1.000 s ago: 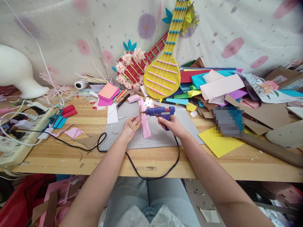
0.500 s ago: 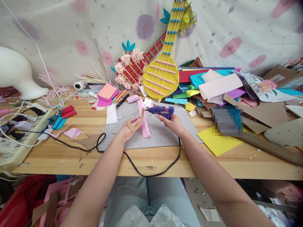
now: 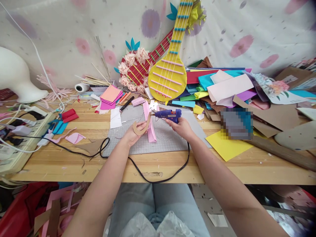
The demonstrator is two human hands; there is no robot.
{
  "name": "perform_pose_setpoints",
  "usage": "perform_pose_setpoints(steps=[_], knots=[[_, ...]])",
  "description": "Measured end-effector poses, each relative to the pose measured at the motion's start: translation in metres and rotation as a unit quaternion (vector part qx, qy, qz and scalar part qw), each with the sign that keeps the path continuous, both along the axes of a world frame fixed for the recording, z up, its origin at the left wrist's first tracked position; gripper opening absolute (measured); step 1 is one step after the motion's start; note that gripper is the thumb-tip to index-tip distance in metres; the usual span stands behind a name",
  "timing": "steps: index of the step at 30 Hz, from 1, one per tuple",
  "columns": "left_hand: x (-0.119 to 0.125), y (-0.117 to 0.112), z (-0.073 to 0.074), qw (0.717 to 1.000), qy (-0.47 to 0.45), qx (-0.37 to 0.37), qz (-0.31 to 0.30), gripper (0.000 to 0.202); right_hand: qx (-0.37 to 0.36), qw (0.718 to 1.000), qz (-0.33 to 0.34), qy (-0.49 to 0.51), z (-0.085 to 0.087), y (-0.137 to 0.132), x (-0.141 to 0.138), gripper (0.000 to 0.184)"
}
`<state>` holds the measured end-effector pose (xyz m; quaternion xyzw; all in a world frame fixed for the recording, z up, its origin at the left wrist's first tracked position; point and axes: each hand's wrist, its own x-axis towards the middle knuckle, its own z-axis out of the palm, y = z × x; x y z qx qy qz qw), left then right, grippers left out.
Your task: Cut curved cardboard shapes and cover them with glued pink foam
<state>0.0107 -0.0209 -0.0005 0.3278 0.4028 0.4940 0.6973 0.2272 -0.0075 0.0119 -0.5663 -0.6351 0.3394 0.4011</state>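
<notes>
My left hand (image 3: 133, 134) is closed on a curved, hook-shaped strip of brown cardboard (image 3: 141, 131), holding it over the mat. A blue hot glue gun (image 3: 169, 115) is gripped in my right hand (image 3: 182, 127), its nozzle pointing left at the strip's upper end. Whether the nozzle touches the cardboard I cannot tell. Behind the strip, a folded length of pink paper (image 3: 151, 133) lies on the grey cutting mat (image 3: 170, 140). The gun's black cord (image 3: 158, 181) loops along the table's front edge.
At the back lean a yellow paper lute (image 3: 168, 77) and a red one (image 3: 135, 74) with pink flowers. Coloured paper (image 3: 229, 87) is heaped at the right, near a yellow sheet (image 3: 228, 146). A power strip (image 3: 29, 141) and a white foam head (image 3: 18, 77) stand at the left.
The view has shifted very slightly. Both hands keep their hold on the cardboard strip and the glue gun, with the nozzle still at the strip's upper end.
</notes>
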Motion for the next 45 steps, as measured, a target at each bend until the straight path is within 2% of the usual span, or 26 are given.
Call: perform_pose_setpoints(steps=[19,26,33,39,41,45], knots=[[0.001,0.0,0.001,1.0,-0.024,0.001,0.019,0.002,0.0,0.993,0.089,-0.079,0.005,-0.006,0.004,0.046],[-0.002,0.003,-0.004,1.0,-0.017,-0.006,0.023,0.005,0.013,0.991,0.124,-0.058,0.006,-0.009,-0.001,0.042],[-0.001,0.003,-0.003,1.0,-0.014,0.005,0.017,0.005,0.023,0.994,0.077,-0.074,0.001,-0.003,-0.003,0.043],[-0.001,0.002,-0.003,1.0,-0.025,0.002,0.013,0.005,0.029,0.998,0.033,-0.038,0.002,-0.003,-0.002,0.04],[-0.002,0.001,-0.003,0.999,-0.027,-0.006,0.017,0.003,0.025,0.999,-0.016,-0.011,0.003,0.003,0.007,0.043],[-0.003,0.004,-0.002,0.996,-0.054,-0.033,0.058,0.003,0.032,0.981,-0.193,0.011,-0.001,0.023,0.044,0.051]])
